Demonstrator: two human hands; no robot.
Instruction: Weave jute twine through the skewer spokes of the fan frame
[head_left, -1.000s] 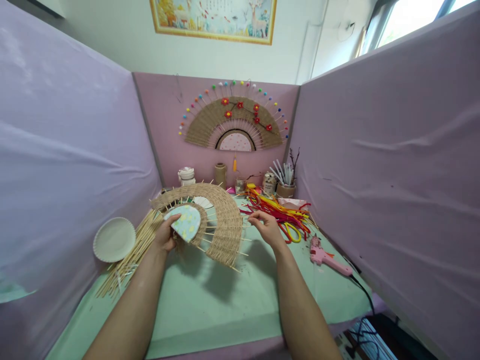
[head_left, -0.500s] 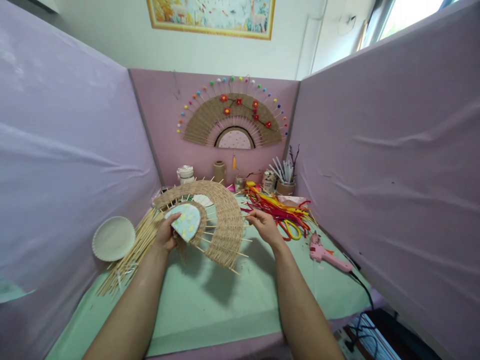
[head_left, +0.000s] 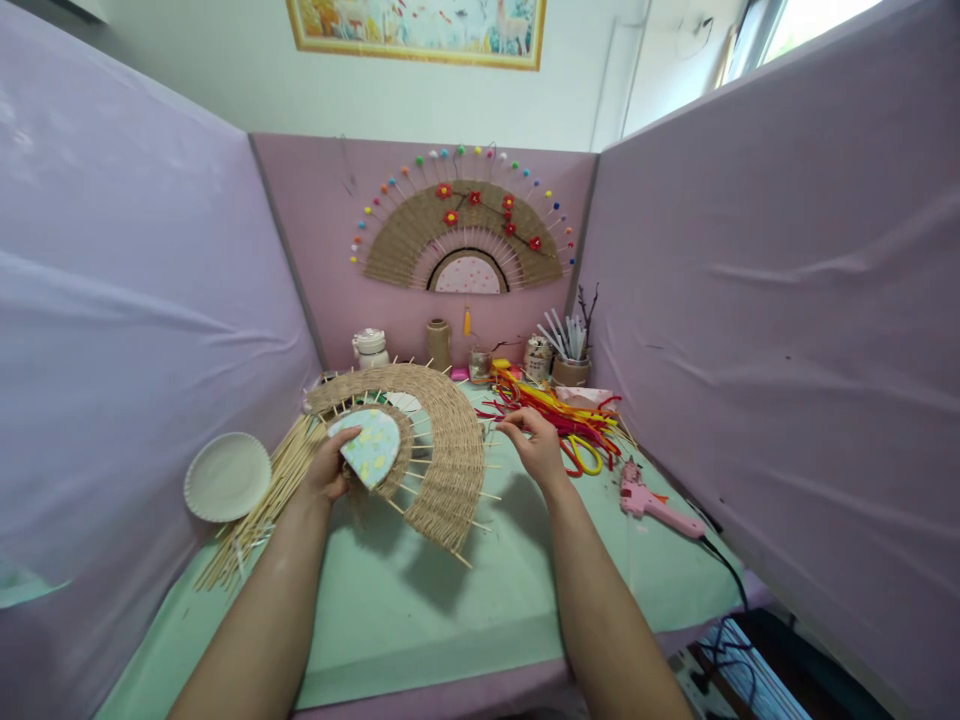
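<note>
My left hand [head_left: 328, 468] grips the base of a half-round fan [head_left: 444, 446] woven of tan twine on thin wooden sticks, with a pale blue paper centre [head_left: 369, 447]. The fan is held tilted above the green table top [head_left: 420, 600]. My right hand [head_left: 531, 440] is at the fan's right edge, its fingers pinched together near the stick tips there. What they pinch is too small to make out.
A white paper plate [head_left: 227, 477] and a pile of bamboo sticks [head_left: 259, 515] lie at the left. Red and yellow pipe cleaners [head_left: 559, 413], a pink glue gun [head_left: 654, 506] with its cord, and jars along the back. A finished fan [head_left: 463, 233] hangs on the pink back wall.
The fan has dropped and turned slightly in my left hand. My right hand has stayed pinched at its right edge, shifting a little up.
</note>
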